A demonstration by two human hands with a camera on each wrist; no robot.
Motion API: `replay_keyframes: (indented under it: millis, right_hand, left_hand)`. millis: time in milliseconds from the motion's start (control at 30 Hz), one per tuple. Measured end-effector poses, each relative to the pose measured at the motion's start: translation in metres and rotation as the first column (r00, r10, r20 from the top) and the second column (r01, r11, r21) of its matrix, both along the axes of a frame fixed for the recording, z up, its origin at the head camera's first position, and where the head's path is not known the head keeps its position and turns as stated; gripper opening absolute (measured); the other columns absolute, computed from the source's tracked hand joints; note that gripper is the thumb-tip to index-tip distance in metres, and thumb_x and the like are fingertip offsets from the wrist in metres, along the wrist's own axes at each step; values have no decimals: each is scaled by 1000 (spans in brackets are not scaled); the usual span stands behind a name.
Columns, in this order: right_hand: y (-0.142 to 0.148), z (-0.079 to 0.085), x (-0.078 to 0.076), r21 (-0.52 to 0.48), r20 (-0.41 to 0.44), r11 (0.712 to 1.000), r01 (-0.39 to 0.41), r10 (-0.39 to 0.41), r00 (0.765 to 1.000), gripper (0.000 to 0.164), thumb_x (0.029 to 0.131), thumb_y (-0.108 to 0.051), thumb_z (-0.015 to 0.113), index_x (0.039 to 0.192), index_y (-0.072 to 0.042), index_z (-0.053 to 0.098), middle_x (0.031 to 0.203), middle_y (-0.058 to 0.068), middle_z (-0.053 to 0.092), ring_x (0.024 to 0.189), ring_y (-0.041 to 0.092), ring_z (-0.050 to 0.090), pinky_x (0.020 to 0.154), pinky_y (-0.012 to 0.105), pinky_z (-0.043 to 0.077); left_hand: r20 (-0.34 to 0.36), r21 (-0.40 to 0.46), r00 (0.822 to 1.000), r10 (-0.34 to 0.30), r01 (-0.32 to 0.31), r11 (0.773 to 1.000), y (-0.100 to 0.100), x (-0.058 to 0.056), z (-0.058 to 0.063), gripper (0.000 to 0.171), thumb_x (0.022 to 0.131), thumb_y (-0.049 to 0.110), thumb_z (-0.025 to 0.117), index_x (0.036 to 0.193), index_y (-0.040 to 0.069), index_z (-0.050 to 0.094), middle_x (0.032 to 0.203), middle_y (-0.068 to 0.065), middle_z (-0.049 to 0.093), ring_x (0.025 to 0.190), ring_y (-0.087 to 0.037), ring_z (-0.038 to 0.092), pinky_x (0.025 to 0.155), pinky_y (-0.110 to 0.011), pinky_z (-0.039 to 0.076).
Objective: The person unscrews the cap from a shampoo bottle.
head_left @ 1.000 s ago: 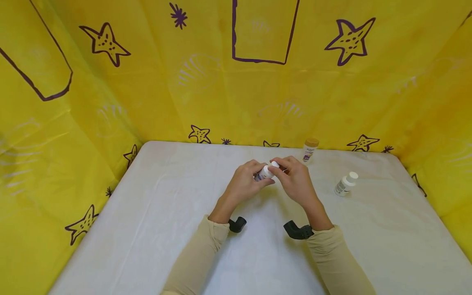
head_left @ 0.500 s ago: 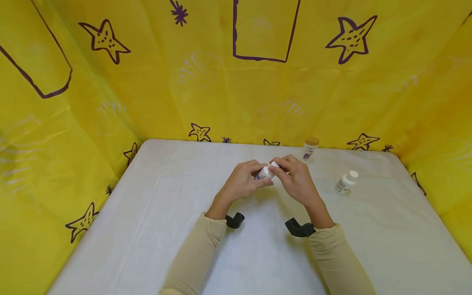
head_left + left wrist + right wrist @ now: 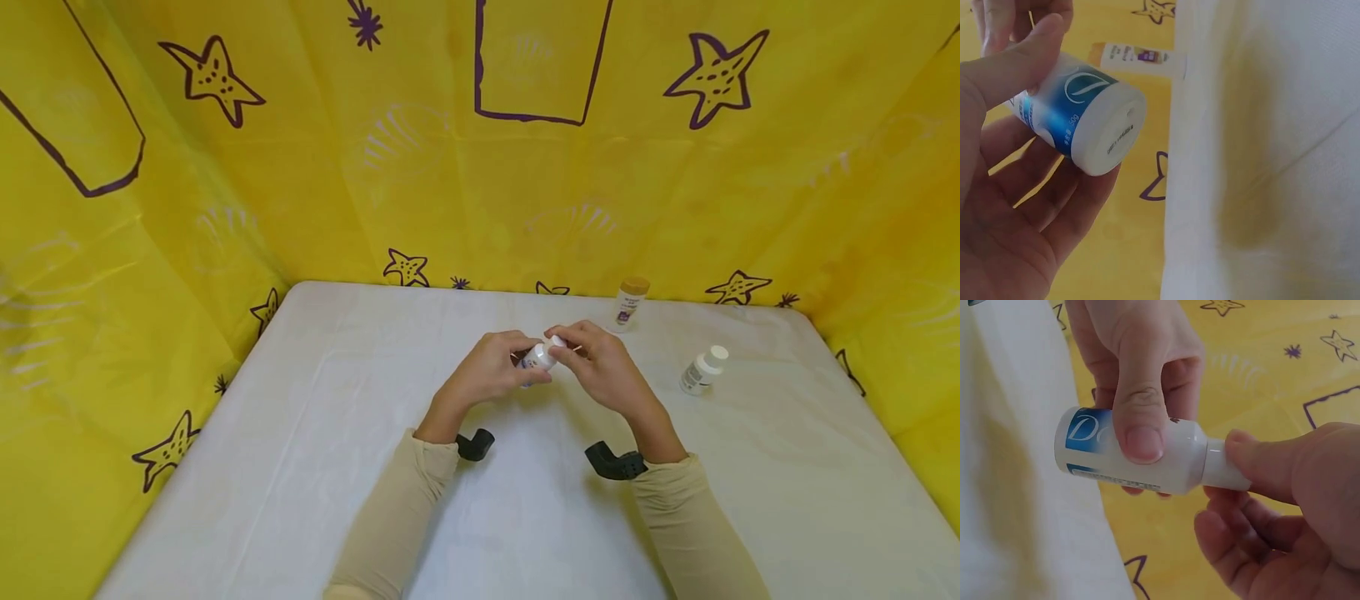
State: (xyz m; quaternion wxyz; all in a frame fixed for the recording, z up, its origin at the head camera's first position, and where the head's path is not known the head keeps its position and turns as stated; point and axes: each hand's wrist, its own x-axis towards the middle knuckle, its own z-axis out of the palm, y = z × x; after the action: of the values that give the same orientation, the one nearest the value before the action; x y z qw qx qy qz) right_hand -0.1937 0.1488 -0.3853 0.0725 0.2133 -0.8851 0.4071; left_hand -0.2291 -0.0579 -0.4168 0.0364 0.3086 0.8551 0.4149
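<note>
My left hand [image 3: 487, 367] grips a small white bottle [image 3: 537, 357] with a blue label, held tilted above the table. In the left wrist view, the flat base of the bottle [image 3: 1113, 128] faces the camera. The thumb and fingers of my right hand [image 3: 596, 367] pinch the white cap [image 3: 1219, 464] at the bottle's neck. In the right wrist view the cap sits against the bottle's shoulder, and the left thumb [image 3: 1142, 419] lies across the label. Part of the label is hidden under the left hand.
A bottle with a gold cap [image 3: 630, 304] stands near the table's back edge. To the right stands another white bottle [image 3: 703, 371] with a white cap. Yellow patterned cloth [image 3: 480, 192] surrounds the white-covered table [image 3: 315, 467].
The left wrist has drifted slightly left and the right wrist slightly right. My right fingers have shifted a little on the cap, showing more of it. The other bottles stay where they were.
</note>
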Motion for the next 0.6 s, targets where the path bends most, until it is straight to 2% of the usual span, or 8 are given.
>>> replay_keyframes:
  millis: [133,233,433,600]
  right_hand:
    - [3,0,0,-19,55,1000,11,-9,998,35,99,-17,67,133,-5,66,119,15,67,101,28,66,87,43,59]
    - [4,1,2,-23,76,998,54,-53,996,39,98,-23,69,133,-6,65,119,14,68,103,29,66,87,44,58]
    - [5,4,4,10,150,982,190,-189,970,34,96,-40,71,110,-9,70,99,9,71,89,22,64,74,33,52]
    - [4,5,5,14,144,978,209,-209,967,32,95,-40,73,104,-9,70,92,8,71,82,19,61,70,31,50]
  left_hand:
    - [14,-27,999,41,-40,999,3,2,2,29,85,33,84,111,20,75,94,4,67,82,-13,60,70,-23,51]
    - [40,-21,998,48,-47,999,5,5,4,33,85,34,84,115,23,75,96,6,68,84,-14,61,71,-24,52]
    - [48,16,997,53,-54,998,7,9,7,41,84,36,84,122,24,75,99,7,69,84,-15,64,71,-25,54]
    - [34,23,998,55,-56,998,7,10,7,40,84,36,84,121,23,75,99,7,70,84,-13,64,71,-24,55]
